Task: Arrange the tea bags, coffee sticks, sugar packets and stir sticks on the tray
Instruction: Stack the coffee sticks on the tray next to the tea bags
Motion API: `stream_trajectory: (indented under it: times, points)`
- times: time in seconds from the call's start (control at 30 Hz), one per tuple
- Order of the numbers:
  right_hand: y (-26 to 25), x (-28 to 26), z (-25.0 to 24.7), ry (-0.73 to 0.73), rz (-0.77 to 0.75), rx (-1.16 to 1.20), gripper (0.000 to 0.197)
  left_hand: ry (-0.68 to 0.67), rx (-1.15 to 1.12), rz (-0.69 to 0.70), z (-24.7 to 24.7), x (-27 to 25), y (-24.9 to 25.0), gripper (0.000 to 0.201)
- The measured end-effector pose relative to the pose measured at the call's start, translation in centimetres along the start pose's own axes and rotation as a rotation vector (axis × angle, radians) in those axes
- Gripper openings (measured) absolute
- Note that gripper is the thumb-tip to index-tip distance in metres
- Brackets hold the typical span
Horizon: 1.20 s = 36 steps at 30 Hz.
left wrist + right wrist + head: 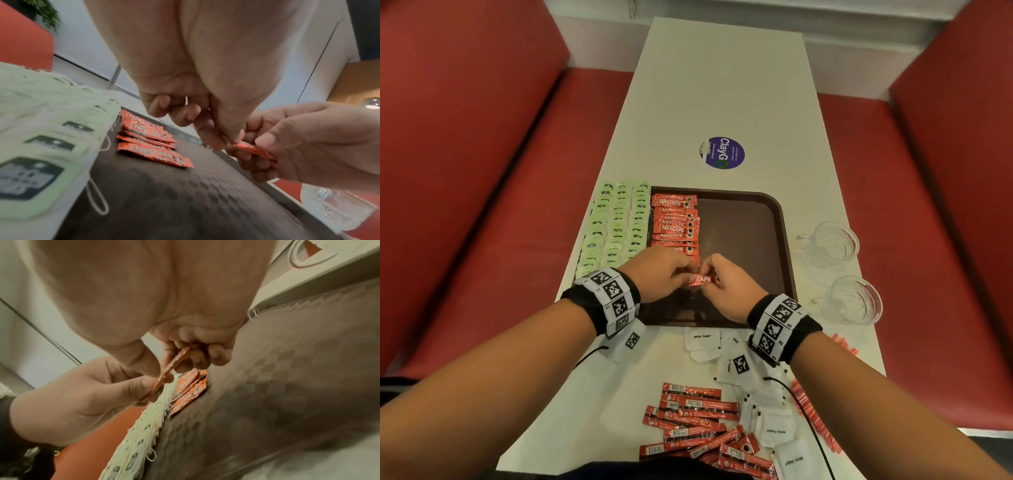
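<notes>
Head view: tray roughly half filled, coffee column in progress.
Both hands pinch one coffee stick [700, 280] by its ends, left hand [659, 274], right hand [732, 286], low over the tray [750, 240], at the near end of the coffee column [675, 222], printed "NESCAFE CLASSIC". Green tea bags [616, 226] fill three rows on the left. Judging by the table: loose coffee sticks [698, 421], "White Sugar" packets [702, 342] and red stir sticks [813, 416] still off the tray. Round sticker [723, 153] reads "ClayGo".
Left wrist view: fingertips [218, 138] grip the stick's end; "NESCAFE" legible, tea labels blurred.
Right wrist view: same stick [172, 366] edge-on, pinched at both ends.
</notes>
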State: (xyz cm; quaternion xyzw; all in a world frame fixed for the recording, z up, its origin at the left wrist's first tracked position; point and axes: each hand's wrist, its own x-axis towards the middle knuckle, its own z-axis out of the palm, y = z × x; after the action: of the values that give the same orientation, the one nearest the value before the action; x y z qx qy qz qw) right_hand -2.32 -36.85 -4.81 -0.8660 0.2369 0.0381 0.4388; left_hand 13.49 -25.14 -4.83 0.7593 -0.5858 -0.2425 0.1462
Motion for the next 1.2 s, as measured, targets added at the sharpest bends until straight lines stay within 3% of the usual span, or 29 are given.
stream_trajectory:
  times: [0.33, 0.47, 0.57, 0.73, 1.2]
  points:
    - [0.6, 0.2, 0.2, 0.052, -0.048, 0.015, 0.032, 0.052, 0.119, -0.02, 0.4, -0.6, -0.7, 0.013]
    - [1.3, 0.2, 0.3, 0.088, 0.03, -0.032, 0.053, 0.095, 0.202, -0.168, 0.2, -0.1, -1.5, 0.011]
    - [1.9, -0.3, 0.2, 0.02, 0.03, -0.114, 0.043, 0.081, 0.262, -0.307, -0.1, 0.4, -2.4, 0.01]
    - [1.6, -1.9, 0.4, -0.149, -0.016, -0.194, 0.023, 0.06, 0.328, -0.371, 0.1, 1.3, -2.7, 0.013]
    - [0.7, -6.4, 2.6, -0.374, -0.082, -0.371, 0.039, 0.05, 0.369, -0.336, 0.3, 2.0, -1.2, 0.015]
